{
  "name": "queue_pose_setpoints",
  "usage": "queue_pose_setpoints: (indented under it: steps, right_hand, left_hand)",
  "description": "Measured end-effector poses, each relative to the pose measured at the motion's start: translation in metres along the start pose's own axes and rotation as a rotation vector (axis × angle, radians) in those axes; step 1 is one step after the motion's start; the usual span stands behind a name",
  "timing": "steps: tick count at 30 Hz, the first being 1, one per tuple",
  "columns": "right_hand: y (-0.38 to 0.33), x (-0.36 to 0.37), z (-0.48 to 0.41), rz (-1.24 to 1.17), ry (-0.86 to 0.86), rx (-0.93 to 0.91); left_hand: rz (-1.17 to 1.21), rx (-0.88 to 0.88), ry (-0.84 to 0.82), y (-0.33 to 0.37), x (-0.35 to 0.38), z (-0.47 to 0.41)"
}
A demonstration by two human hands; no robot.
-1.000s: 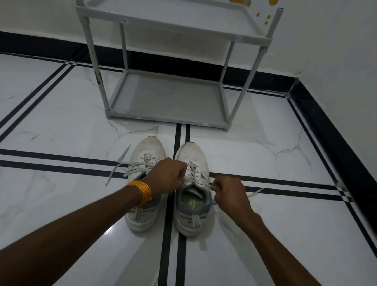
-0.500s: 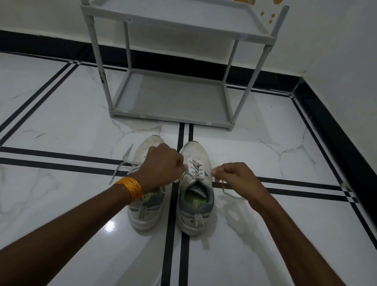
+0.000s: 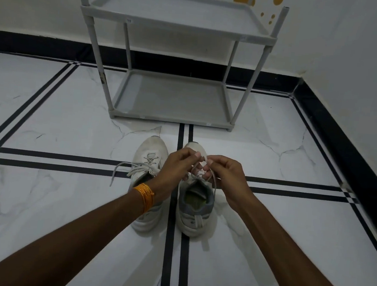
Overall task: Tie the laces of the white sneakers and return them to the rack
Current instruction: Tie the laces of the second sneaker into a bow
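Two white sneakers stand side by side on the floor, toes toward the rack. The left sneaker [image 3: 150, 160] has loose laces [image 3: 121, 169] trailing off to its left. Over the right sneaker [image 3: 197, 203], my left hand [image 3: 176, 167] and my right hand [image 3: 224, 175] meet above the tongue, each pinching an end of its white lace [image 3: 211, 179]. One strand hangs down along the shoe's right side. An orange bangle circles my left wrist. The grey two-shelf rack [image 3: 173, 98] stands just beyond the shoes, both shelves bare.
The floor is white marble with black inlay lines [image 3: 168, 255]. A white wall with a black skirting [image 3: 343, 138] runs along the right and behind the rack. Orange spots mark the wall above the rack.
My hands have come together above the right sneaker and lifted its lace ends; earlier they were apart, pulling the lace sideways. The left sneaker's toe is uncovered now.
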State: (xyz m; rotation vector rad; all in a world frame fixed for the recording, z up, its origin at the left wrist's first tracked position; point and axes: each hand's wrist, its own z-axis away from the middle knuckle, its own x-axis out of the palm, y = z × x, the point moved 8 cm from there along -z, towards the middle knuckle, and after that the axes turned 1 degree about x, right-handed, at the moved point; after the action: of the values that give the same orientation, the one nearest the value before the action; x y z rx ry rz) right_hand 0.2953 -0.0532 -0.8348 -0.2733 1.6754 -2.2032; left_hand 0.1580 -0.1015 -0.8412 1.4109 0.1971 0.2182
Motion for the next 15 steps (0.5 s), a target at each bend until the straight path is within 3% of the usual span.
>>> queue_pose_setpoints:
  steps: [10, 15]
  right_hand:
    - [0.007, 0.010, -0.001, 0.036, -0.146, 0.052]
    - [0.006, 0.013, -0.003, 0.016, -0.175, 0.040]
  left_hand:
    - [-0.223, 0.185, -0.048, 0.009, 0.003, -0.005]
    - [-0.160, 0.092, -0.163, 0.004, 0.009, -0.005]
